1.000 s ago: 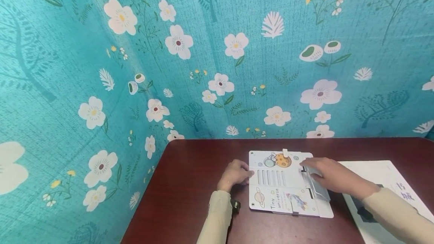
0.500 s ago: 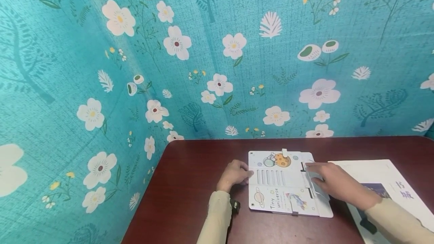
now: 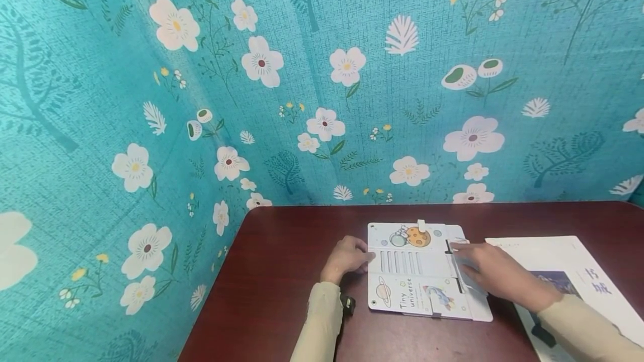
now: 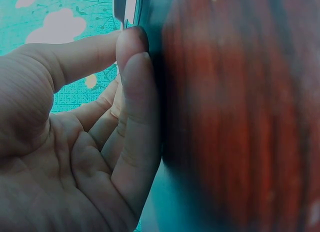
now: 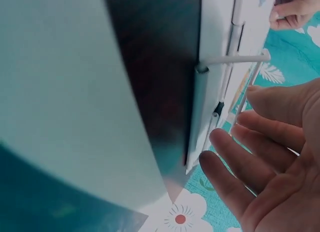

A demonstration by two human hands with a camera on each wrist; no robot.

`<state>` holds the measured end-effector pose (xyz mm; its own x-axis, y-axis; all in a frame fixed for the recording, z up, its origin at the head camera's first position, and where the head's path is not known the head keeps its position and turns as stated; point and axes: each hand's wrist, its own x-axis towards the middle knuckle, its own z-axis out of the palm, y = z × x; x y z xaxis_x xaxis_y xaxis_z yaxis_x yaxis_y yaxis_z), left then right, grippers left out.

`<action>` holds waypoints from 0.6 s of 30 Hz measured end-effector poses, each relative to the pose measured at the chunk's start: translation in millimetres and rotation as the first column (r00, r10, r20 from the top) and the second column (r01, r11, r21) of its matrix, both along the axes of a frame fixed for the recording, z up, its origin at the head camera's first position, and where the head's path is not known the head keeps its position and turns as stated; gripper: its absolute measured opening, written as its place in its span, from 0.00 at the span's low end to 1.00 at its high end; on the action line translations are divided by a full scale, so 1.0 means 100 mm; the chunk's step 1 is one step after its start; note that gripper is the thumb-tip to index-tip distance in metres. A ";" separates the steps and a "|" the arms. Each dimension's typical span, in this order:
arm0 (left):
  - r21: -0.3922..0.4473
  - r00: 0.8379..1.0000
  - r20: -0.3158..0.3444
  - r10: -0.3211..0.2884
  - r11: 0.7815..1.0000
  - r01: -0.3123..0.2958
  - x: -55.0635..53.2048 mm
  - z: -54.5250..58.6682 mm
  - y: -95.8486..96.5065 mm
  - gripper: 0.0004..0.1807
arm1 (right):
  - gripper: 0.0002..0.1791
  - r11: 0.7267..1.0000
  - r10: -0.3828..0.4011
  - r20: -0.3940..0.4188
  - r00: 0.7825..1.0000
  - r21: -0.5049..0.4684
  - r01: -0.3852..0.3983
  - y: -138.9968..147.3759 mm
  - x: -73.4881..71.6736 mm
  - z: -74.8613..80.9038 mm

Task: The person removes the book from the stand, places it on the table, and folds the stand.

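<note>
A white folding book stand (image 3: 435,270), printed with planets, a rocket and "Tiny universe", lies flat on the dark red table. My left hand (image 3: 347,258) pinches its left edge; in the left wrist view, thumb and forefinger meet at the white edge (image 4: 119,7). Along its right side a hinged flap (image 3: 467,275) stands raised. My right hand (image 3: 495,272) is at that flap from the right, forefinger stretched over its far end. In the right wrist view the flap (image 5: 256,67) shows edge-on, with my thumb tip and relaxed fingers right against it.
A large white sheet or thin book (image 3: 548,253) with a dark picture lies right of the stand, partly under my right forearm. Behind the brown table (image 3: 282,272) hangs a turquoise flowered cloth (image 3: 302,71).
The flap has tilted up from leaning right to more upright, my right hand shifting slightly with it. My left hand has kept its hold on the stand's edge.
</note>
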<state>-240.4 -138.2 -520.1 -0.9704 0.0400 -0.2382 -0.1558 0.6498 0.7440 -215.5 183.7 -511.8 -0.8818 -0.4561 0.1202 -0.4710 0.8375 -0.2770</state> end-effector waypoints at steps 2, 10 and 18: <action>-0.003 1.000 -0.003 0.000 1.000 0.000 0.00 0.00 0.00 0.10 | 0.12 1.000 0.025 -0.014 1.000 -0.002 -0.025 -0.01 0.00 -0.01; -0.006 1.000 0.011 0.005 1.000 -0.005 0.01 0.01 0.01 0.10 | 0.10 0.996 0.070 -0.041 0.997 0.060 -0.067 -0.06 0.04 -0.04; 0.000 1.000 0.016 0.013 1.000 -0.013 0.00 0.02 0.01 0.12 | 0.18 0.994 0.053 -0.005 0.999 0.097 -0.052 -0.09 0.05 -0.02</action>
